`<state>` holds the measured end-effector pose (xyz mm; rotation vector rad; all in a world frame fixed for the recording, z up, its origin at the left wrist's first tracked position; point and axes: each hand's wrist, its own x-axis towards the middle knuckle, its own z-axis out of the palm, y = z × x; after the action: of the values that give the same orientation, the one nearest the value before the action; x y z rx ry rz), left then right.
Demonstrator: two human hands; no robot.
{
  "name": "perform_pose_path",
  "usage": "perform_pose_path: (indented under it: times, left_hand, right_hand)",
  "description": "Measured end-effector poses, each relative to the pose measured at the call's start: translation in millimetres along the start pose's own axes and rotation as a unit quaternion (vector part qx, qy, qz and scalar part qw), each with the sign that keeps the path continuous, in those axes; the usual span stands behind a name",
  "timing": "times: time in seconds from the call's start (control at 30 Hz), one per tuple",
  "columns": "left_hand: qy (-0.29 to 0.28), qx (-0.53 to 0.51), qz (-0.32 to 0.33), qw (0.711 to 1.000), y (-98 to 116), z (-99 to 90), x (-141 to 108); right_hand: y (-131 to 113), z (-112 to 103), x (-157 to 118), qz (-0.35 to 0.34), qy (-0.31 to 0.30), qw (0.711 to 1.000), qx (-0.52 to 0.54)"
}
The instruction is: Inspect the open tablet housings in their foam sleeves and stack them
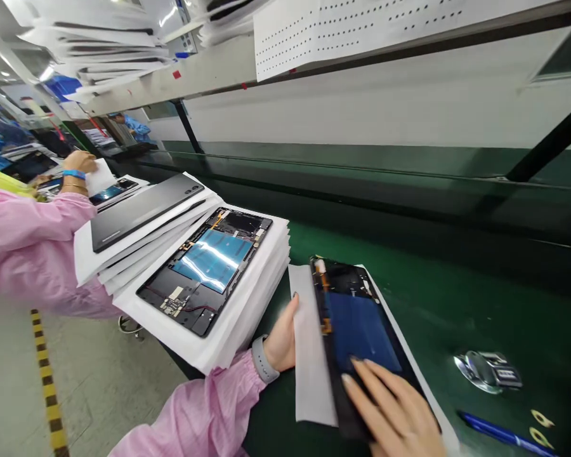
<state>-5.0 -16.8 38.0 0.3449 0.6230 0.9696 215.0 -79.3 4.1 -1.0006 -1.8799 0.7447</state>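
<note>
Now | tablet housing (340,279) w/ blue battery (359,330) | R hand (390,409) on it

Fingers (385,400) on open tablet (356,333), which lies on paper sheet (311,355) on the counter (457,298). Left of fingers: second open tablet (204,266) on stacked sheets (247,324). Right of fingers: metal part (488,371), with pen (504,435) just below it.

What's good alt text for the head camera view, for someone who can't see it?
A person's left hand holds a white sheet under an opened tablet, the right hand resting on its blue panel, on a green workbench. Nearby, a white stack carries another opened tablet, with a co-worker's hand beyond.
</note>
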Motion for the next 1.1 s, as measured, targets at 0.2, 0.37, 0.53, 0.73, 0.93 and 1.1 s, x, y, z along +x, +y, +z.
perform_pose_path:
  times: [0.2,0.37,0.53,0.73,0.93,1.1]
  left_hand:
    - [0.016,0.016,-0.027,0.999,-1.9,5.4,-2.7]
    - [0.072,0.063,-0.024,0.995,-4.5,-1.3,-2.0]
    - [0.113,0.090,-0.013,0.989,-4.0,1.4,-1.8]
    - [0.136,0.081,0.002,0.987,-0.6,6.4,-2.8]
    - [0.144,0.073,0.034,0.986,1.6,5.8,-5.1]
    - [0.136,0.074,0.037,0.987,0.2,5.0,-5.4]
  right_hand:
    - [-17.5,9.4,12.7,-0.182,-0.117,0.937,-0.275]
    - [-22.5,5.0,5.5,-0.132,-0.105,0.965,-0.201]
    - [-26.9,5.7,6.9,-0.107,-0.114,0.974,-0.167]
    - [-26.8,8.0,10.0,-0.078,-0.044,0.981,-0.174]
    - [-24.1,8.0,9.7,-0.088,-0.023,0.974,-0.208]
    - [-23.2,8.6,9.0,-0.112,-0.010,0.970,-0.218]
